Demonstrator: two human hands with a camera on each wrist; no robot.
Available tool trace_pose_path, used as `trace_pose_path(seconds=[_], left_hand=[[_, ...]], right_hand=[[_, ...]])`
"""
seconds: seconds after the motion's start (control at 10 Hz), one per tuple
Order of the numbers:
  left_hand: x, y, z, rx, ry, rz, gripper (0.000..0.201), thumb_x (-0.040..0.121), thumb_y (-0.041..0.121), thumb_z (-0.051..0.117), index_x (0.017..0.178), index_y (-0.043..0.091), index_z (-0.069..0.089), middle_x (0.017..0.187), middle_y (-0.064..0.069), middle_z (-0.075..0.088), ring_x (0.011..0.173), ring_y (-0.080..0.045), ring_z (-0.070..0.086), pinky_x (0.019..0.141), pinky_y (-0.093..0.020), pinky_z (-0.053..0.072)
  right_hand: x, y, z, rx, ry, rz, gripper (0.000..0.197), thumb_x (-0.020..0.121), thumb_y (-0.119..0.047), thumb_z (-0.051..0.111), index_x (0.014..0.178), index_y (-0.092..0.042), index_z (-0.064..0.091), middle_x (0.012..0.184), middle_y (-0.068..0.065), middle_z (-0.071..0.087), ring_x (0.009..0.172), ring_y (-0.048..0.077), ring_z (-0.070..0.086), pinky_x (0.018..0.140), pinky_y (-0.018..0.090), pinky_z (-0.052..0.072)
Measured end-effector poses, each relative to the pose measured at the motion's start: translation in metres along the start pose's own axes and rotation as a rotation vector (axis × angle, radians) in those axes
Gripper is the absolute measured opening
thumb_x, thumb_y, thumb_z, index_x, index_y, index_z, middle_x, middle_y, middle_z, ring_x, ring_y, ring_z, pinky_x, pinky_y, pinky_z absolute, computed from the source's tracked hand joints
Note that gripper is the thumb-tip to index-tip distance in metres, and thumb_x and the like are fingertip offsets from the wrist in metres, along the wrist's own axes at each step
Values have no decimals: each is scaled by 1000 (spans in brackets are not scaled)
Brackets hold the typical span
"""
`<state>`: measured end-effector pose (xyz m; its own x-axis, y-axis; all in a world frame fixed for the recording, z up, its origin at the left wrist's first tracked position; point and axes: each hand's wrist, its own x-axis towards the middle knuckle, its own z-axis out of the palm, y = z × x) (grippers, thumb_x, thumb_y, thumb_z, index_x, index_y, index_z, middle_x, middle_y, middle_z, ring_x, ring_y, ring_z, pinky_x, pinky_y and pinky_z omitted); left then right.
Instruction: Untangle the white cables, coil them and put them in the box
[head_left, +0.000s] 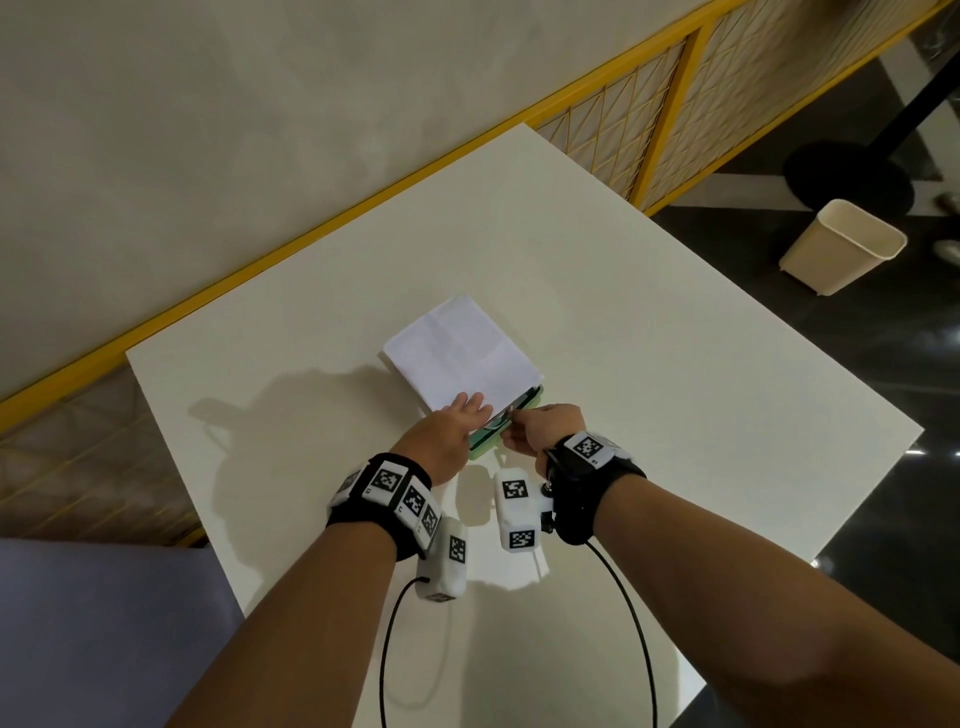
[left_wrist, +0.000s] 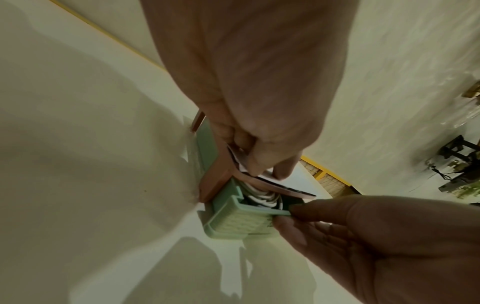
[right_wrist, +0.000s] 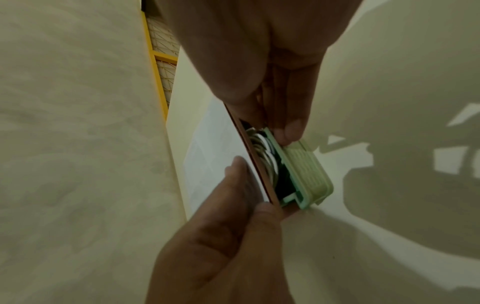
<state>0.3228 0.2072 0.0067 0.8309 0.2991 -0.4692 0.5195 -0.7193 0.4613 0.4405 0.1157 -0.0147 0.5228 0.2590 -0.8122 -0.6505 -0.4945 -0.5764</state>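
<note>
Several loops of white cable (right_wrist: 262, 152) lie coiled inside the pale green box (left_wrist: 241, 224), showing only through the narrow gap at its near end. A white lid (head_left: 462, 353) with a brown underside covers most of the box and stands tilted, raised at the near edge. The left hand (head_left: 447, 436) rests on that lid near its near edge, fingers laid fairly straight over the top while the thumb (right_wrist: 267, 214) comes round the lid's edge from below, so the lid is held between them. The right hand (head_left: 540, 428) is at the box's near right corner, fingers curled, thumb and fingertips (left_wrist: 288, 230) pinching the green rim. The box sits toward the middle of a white table (head_left: 675, 364). On the dark floor beyond the table's right side stands a cream waste bin (head_left: 841, 247), beside a yellow-framed lattice partition (head_left: 670, 119).
</note>
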Motion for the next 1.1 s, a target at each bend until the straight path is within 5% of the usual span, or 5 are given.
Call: trace_pose_path(seconds=[0.4, 0.6, 0.9, 1.0, 1.1], left_hand=[[2, -3, 3, -12, -13, -2, 58, 97, -6, 23, 151, 14, 24, 161, -4, 11, 150, -18, 5, 119, -28, 9], [2, -2, 3, 18, -6, 5, 58, 96, -7, 24, 151, 13, 23, 162, -5, 11, 150, -19, 5, 118, -27, 9], [5, -5, 8, 33, -5, 13, 59, 95, -8, 25, 151, 13, 25, 162, -3, 12, 149, -17, 6, 118, -28, 9], [3, -5, 9, -144, 122, -2, 52, 98, 0, 30, 147, 15, 36, 160, -1, 20, 149, -15, 12, 119, -28, 13], [-12, -5, 3, -493, 439, -112, 40, 96, 8, 44, 134, 13, 54, 150, 2, 40, 142, -10, 30, 113, -20, 23]], right_hand=[[0, 7, 2, 96, 20, -35, 21, 85, -1, 63, 65, 0, 56, 54, 14, 62, 36, 19, 60, 49, 29, 58], [1, 2, 5, 144, -21, -58, 16, 86, 1, 60, 71, 2, 54, 38, 8, 59, 31, 17, 58, 37, 23, 52], [-2, 2, 2, 145, -145, -56, 15, 89, -1, 47, 79, -8, 56, 73, 4, 64, 60, 12, 65, 60, 22, 57], [-7, 1, 0, 147, -164, -42, 17, 89, 1, 43, 86, 1, 60, 63, 8, 64, 50, 17, 64, 48, 25, 55], [-16, 8, -11, 122, -182, -46, 27, 91, -18, 48, 105, 1, 61, 80, 10, 65, 70, 26, 65, 64, 34, 55]])
